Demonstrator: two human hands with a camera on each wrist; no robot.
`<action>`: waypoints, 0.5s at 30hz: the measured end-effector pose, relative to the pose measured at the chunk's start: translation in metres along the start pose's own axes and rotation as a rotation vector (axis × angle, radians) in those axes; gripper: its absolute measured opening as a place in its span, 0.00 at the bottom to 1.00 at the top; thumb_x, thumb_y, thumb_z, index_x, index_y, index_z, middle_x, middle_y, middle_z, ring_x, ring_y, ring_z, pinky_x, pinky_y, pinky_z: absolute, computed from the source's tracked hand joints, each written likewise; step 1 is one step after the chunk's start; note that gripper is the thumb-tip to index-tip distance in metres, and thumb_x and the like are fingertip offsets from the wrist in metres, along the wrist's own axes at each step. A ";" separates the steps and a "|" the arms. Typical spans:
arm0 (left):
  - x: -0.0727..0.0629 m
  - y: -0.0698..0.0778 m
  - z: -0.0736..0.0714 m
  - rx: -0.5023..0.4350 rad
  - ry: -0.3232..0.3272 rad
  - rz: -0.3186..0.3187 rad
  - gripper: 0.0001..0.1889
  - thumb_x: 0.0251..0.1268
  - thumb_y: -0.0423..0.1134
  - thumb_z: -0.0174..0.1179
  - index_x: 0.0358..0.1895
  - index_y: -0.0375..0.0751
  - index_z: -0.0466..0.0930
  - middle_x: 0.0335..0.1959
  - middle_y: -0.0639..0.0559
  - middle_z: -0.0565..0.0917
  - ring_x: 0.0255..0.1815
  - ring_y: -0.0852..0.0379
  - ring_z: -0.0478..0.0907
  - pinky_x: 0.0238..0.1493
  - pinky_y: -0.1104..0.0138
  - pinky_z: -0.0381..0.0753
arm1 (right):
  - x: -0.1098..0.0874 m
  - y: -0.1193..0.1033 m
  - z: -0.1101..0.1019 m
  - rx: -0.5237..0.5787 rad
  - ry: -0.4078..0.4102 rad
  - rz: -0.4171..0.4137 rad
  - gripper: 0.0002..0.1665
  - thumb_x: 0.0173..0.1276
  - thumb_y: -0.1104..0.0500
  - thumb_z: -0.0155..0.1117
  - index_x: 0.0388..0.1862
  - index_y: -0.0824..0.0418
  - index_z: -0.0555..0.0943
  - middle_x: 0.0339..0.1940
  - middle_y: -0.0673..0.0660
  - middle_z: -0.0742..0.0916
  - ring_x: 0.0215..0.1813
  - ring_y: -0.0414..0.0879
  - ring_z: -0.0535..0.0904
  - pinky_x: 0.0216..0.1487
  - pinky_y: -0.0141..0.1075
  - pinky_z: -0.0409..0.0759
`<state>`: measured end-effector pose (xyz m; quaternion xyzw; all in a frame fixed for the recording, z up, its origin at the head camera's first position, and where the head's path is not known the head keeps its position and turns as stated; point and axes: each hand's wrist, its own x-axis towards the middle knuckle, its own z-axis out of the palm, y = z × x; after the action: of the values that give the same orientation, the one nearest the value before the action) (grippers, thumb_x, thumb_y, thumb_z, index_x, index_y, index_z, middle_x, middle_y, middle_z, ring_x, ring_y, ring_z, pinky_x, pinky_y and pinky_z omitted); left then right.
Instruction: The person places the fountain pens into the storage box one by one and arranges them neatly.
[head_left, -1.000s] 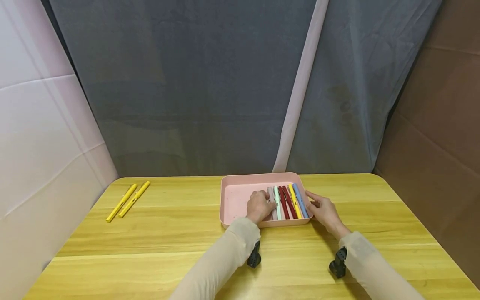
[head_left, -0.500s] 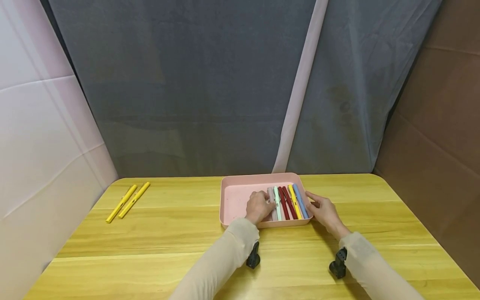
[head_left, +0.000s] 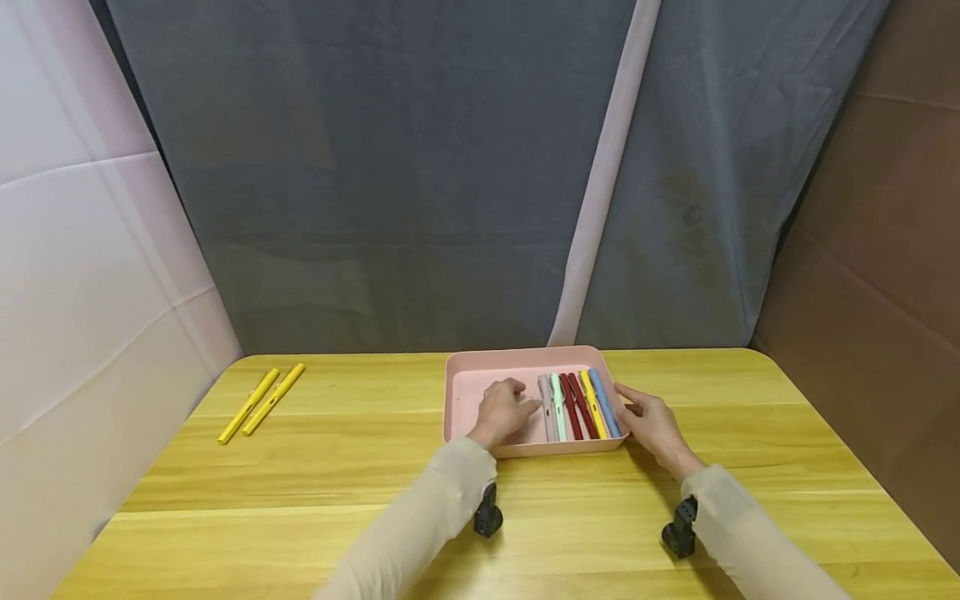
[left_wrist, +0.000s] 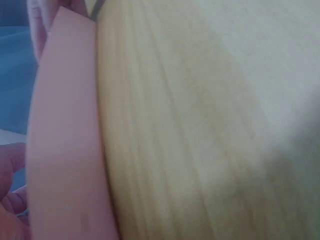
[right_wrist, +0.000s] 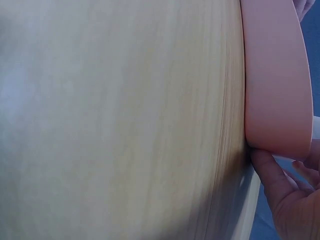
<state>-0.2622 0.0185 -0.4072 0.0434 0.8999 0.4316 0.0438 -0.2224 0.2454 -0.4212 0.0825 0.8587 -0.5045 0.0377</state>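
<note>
While the counter (head_left: 225, 517) bears the pink tray (head_left: 467, 404), the right hand (head_left: 656, 431) touches its right end, thumb and finger apart; the left hand (head_left: 501, 414), loosely curled and empty, has shifted left from the grey pen (head_left: 548, 410), which seems settled inside, beside the mint pen (head_left: 558, 408).

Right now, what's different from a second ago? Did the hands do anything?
The left hand has moved left inside the pink tray, drawing back from the grey pen, so more of that pen shows. The left hand holds nothing. The right hand stayed at the tray's right end, and the two yellow pens on the table stayed put.
</note>
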 end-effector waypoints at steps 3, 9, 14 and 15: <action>-0.002 -0.001 -0.011 -0.065 -0.021 0.009 0.23 0.60 0.41 0.64 0.56 0.33 0.75 0.48 0.40 0.79 0.27 0.58 0.79 0.38 0.65 0.80 | 0.000 0.000 0.000 -0.002 0.000 -0.002 0.31 0.73 0.65 0.49 0.73 0.59 0.58 0.70 0.69 0.64 0.65 0.62 0.68 0.56 0.47 0.76; -0.007 -0.006 -0.040 -0.177 -0.019 0.033 0.24 0.61 0.40 0.63 0.58 0.33 0.73 0.53 0.38 0.76 0.32 0.53 0.82 0.39 0.64 0.82 | 0.000 0.001 0.002 0.002 -0.005 0.004 0.31 0.73 0.64 0.49 0.73 0.59 0.57 0.71 0.69 0.64 0.65 0.62 0.68 0.57 0.47 0.75; -0.008 -0.018 -0.072 -0.252 0.021 0.028 0.24 0.61 0.38 0.63 0.59 0.34 0.71 0.55 0.38 0.74 0.41 0.47 0.79 0.36 0.65 0.83 | 0.001 0.001 0.001 0.001 -0.001 0.005 0.31 0.73 0.64 0.49 0.73 0.59 0.57 0.71 0.69 0.64 0.65 0.61 0.68 0.56 0.47 0.76; -0.008 -0.022 -0.079 -0.247 0.032 0.029 0.24 0.61 0.38 0.63 0.60 0.34 0.72 0.55 0.38 0.75 0.42 0.46 0.79 0.36 0.65 0.83 | 0.001 0.001 0.001 0.002 -0.001 0.004 0.31 0.73 0.64 0.49 0.73 0.59 0.57 0.70 0.69 0.64 0.65 0.62 0.68 0.56 0.47 0.76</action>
<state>-0.2646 -0.0573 -0.3745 0.0438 0.8398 0.5404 0.0283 -0.2231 0.2452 -0.4222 0.0841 0.8580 -0.5052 0.0390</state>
